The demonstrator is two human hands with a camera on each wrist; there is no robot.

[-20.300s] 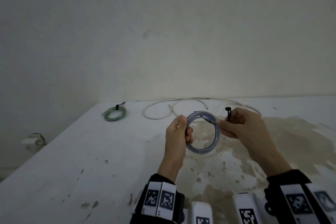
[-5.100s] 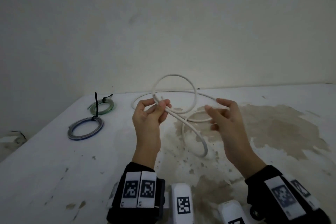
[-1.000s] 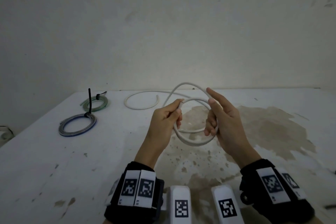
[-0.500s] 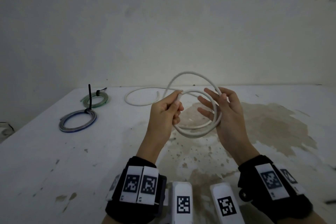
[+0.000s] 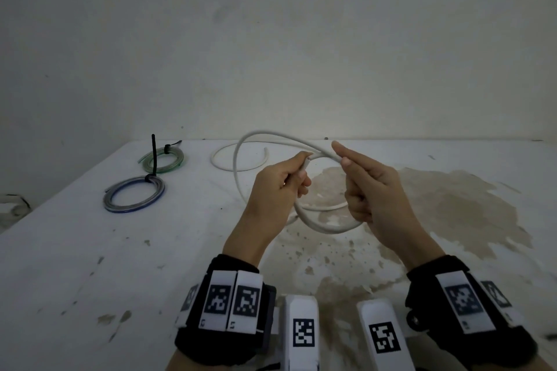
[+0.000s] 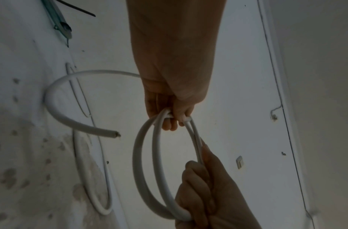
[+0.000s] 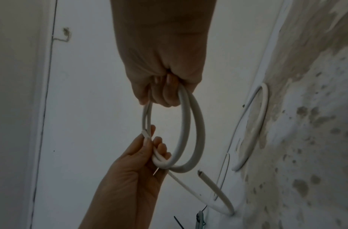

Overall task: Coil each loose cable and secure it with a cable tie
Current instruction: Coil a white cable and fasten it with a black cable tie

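You hold the white cable (image 5: 324,224) in the air between your hands, wound into two loops. Your left hand (image 5: 278,187) pinches its cut end and the loops together; your right hand (image 5: 372,193) curls round the loops' far side, forefinger stretched out. The loose tail arcs beyond your left hand onto the table (image 5: 90,265). Well left lie a blue coil (image 5: 134,199) and a green coil (image 5: 162,161), each tied.
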